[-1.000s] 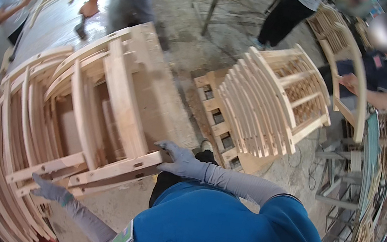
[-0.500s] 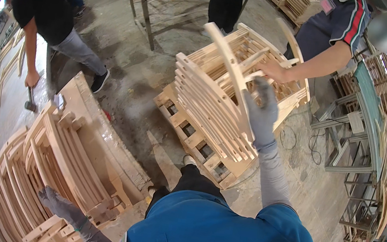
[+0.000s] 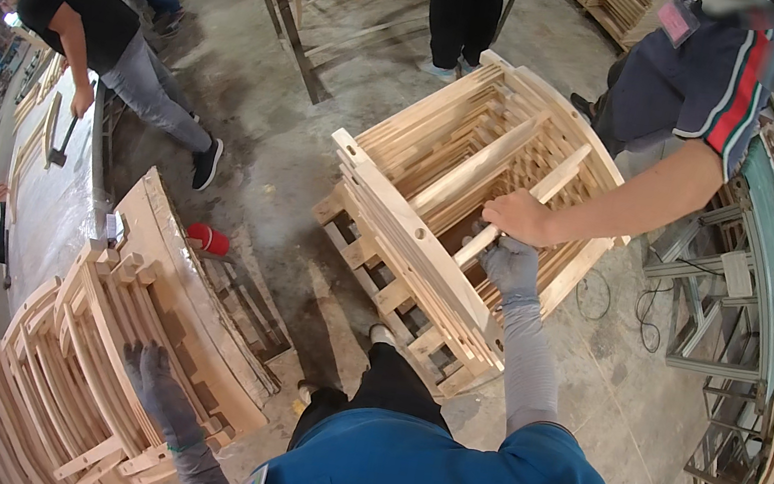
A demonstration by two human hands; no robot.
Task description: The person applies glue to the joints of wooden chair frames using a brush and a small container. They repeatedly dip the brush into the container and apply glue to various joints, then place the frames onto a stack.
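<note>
A stack of pale wooden frames (image 3: pixel 379 195) with crossbars rests on a pallet (image 3: pixel 359 256) in front of me. My right hand (image 3: pixel 511 265), in a grey glove, is closed on a crossbar of the top frame (image 3: pixel 437 243), which lies flat on the stack. Just beyond it, a co-worker's bare hand (image 3: pixel 521 217) holds the same crossbar. Off to the left, my gloved left hand (image 3: pixel 152 382) has its fingers stretched out over another group of curved wooden frames (image 3: pixel 103 339). Whether it touches them is hard to tell.
A board-topped bench (image 3: pixel 190 272) stands at left, with a red bucket (image 3: pixel 208 238) beside it. Behind it, a person holds a hammer (image 3: pixel 57 155) at a plastic-covered table (image 3: pixel 59 200). Metal racks (image 3: pixel 733 297) stand at right; a cable (image 3: pixel 648 319) lies on the floor.
The top frame, tilted up in my right hand before, now lies flat on the stack. My right hand has come down with it. The left hand has shifted slightly forward and right.
</note>
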